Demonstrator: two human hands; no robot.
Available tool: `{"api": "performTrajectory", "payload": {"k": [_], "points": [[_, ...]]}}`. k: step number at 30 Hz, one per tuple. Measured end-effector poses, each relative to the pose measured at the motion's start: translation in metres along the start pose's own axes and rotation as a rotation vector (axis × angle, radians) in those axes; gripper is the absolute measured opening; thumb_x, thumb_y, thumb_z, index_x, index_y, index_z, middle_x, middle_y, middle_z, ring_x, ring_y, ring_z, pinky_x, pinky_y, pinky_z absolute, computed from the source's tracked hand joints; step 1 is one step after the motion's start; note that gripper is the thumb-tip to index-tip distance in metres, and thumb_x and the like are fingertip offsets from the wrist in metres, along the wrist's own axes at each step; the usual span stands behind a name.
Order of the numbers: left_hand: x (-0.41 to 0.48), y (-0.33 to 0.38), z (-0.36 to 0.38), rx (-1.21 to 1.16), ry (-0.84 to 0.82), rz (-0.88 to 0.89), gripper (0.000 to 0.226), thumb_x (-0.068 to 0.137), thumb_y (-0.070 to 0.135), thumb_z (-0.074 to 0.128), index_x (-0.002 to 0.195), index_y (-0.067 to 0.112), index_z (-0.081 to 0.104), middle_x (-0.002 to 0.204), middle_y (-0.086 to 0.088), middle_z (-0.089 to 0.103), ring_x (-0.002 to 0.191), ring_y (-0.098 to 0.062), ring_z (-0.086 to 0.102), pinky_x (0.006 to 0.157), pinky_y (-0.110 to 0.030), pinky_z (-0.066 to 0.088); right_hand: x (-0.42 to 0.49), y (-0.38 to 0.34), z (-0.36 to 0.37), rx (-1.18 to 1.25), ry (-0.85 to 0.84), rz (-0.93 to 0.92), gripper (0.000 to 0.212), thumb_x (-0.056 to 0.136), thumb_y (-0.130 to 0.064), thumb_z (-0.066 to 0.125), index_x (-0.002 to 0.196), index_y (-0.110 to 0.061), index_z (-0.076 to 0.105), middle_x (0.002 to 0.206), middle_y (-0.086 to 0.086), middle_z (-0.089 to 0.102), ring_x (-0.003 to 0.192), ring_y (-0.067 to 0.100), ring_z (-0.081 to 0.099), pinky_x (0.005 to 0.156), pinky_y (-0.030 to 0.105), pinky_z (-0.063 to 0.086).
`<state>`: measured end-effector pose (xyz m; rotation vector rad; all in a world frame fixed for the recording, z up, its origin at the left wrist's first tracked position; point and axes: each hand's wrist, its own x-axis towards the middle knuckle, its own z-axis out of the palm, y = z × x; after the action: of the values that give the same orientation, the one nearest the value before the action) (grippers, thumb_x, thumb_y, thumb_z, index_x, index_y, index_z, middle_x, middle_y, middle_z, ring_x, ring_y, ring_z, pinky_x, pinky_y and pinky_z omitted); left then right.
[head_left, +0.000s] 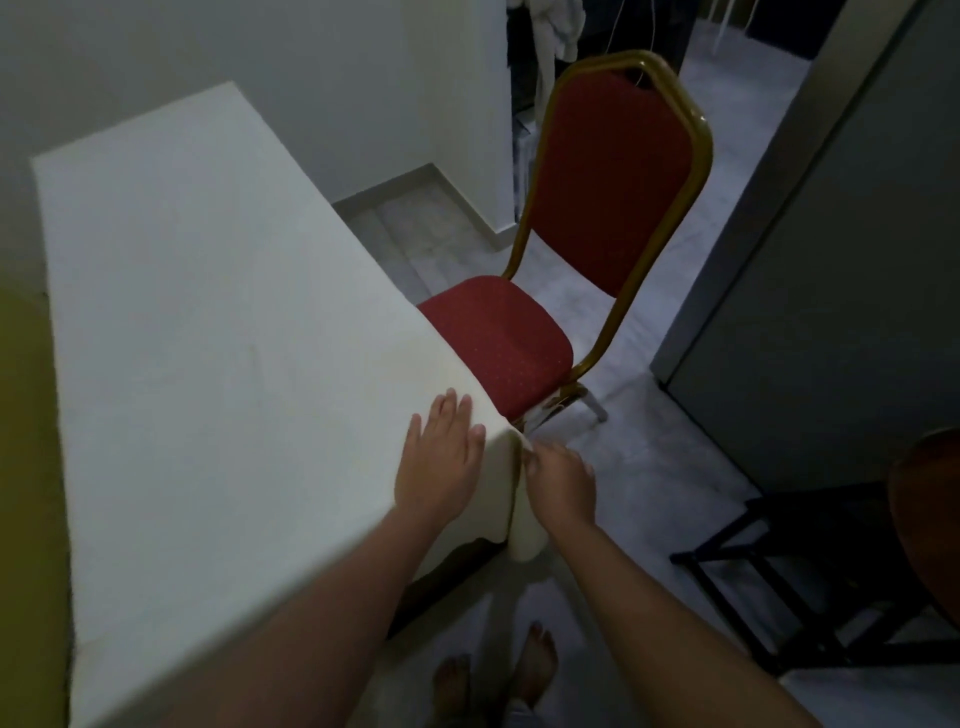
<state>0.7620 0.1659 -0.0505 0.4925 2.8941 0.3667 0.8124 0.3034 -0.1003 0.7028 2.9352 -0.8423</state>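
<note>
A white tablecloth (208, 338) covers a long table that runs from the far left to the near middle. My left hand (439, 460) lies flat on the cloth at the table's near right corner, fingers straight. Just off that corner my right hand (561, 480) pinches the hanging fold of the cloth (524, 540), which droops down beside the table edge.
A red chair with a gold frame (597, 208) is pushed under the table's right side. A grey cabinet (831, 260) stands at the right, with a dark rack (789, 561) and another red chair (930, 519) near it. My bare feet (493, 675) stand on the grey floor.
</note>
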Motion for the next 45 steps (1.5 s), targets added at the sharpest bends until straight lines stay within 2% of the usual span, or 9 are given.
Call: {"api": "performTrajectory", "payload": {"k": [6,10,14,19,23,28,38,41,45], "points": [[0.0,-0.001,0.002,0.028,0.041,0.0,0.059,0.098,0.042,0.01,0.151,0.018,0.022,0.16,-0.002,0.018,0.148,-0.015,0.013,0.121,-0.039,0.009,0.001,0.009,-0.014,-0.032,0.242,0.043,0.012,0.086,-0.013,0.057,0.082,-0.018,0.068,0.081,-0.001,0.067,0.085,0.02,0.058,0.079,0.036,0.034],[-0.002,-0.003,0.001,0.028,0.018,0.026,0.055,0.102,0.041,0.015,0.152,0.019,0.018,0.16,-0.001,0.015,0.149,-0.014,0.009,0.121,-0.039,0.007,-0.019,0.005,0.01,-0.073,0.151,0.005,0.001,0.084,-0.02,0.065,0.084,-0.02,0.064,0.083,-0.003,0.067,0.083,0.018,0.059,0.077,0.036,0.039],[-0.001,-0.005,0.001,-0.007,-0.013,0.044,0.056,0.102,0.043,0.013,0.152,0.02,0.014,0.161,-0.001,0.011,0.149,-0.014,0.005,0.12,-0.038,0.003,-0.012,-0.006,0.015,-0.055,0.079,0.072,0.004,0.087,-0.021,0.059,0.091,-0.021,0.061,0.091,-0.004,0.062,0.089,0.014,0.055,0.079,0.031,0.034],[-0.002,-0.008,0.001,-0.015,-0.026,0.056,0.055,0.102,0.041,0.013,0.152,0.019,0.014,0.161,-0.002,0.01,0.149,-0.015,0.005,0.121,-0.04,0.003,-0.007,0.011,-0.004,-0.025,0.169,0.186,0.011,0.089,-0.014,0.052,0.08,-0.019,0.057,0.083,-0.002,0.061,0.084,0.02,0.056,0.073,0.033,0.03],[-0.002,-0.012,0.0,-0.027,-0.031,0.054,0.055,0.102,0.039,0.015,0.152,0.017,0.015,0.161,-0.002,0.009,0.149,-0.015,0.004,0.12,-0.04,0.002,-0.022,-0.002,-0.003,0.024,0.323,0.204,0.012,0.088,-0.015,0.053,0.083,-0.017,0.064,0.081,-0.001,0.064,0.08,0.019,0.056,0.074,0.033,0.03],[-0.003,-0.013,-0.003,-0.033,-0.078,0.075,0.056,0.102,0.04,0.011,0.153,0.016,0.01,0.162,-0.004,0.005,0.149,-0.017,0.0,0.12,-0.042,-0.001,-0.055,-0.024,0.03,-0.082,0.194,0.138,0.009,0.089,-0.023,0.058,0.085,-0.017,0.064,0.084,-0.001,0.066,0.081,0.017,0.059,0.076,0.035,0.036],[-0.006,-0.018,-0.011,-0.097,-0.161,0.107,0.058,0.103,0.04,0.012,0.153,0.013,0.004,0.162,-0.007,-0.002,0.149,-0.02,-0.005,0.118,-0.044,-0.006,-0.06,-0.041,0.024,-0.145,0.242,0.106,0.02,0.08,-0.015,0.064,0.062,-0.016,0.057,0.06,0.001,0.058,0.057,0.021,0.053,0.066,0.032,0.027],[-0.007,-0.022,-0.012,-0.098,-0.175,0.112,0.057,0.103,0.039,0.013,0.153,0.012,0.004,0.162,-0.008,-0.003,0.149,-0.019,-0.007,0.119,-0.044,-0.006,-0.067,-0.037,0.026,-0.046,0.295,0.216,0.021,0.083,-0.017,0.057,0.062,-0.017,0.053,0.061,-0.002,0.054,0.058,0.018,0.049,0.066,0.033,0.027],[-0.009,-0.022,-0.013,-0.091,-0.192,0.125,0.058,0.103,0.039,0.013,0.153,0.012,0.002,0.162,-0.008,-0.004,0.149,-0.02,-0.007,0.118,-0.045,-0.006,-0.073,-0.038,0.041,-0.106,0.189,0.198,0.016,0.086,-0.015,0.055,0.07,-0.017,0.057,0.071,-0.001,0.061,0.068,0.02,0.057,0.07,0.034,0.029]]}}
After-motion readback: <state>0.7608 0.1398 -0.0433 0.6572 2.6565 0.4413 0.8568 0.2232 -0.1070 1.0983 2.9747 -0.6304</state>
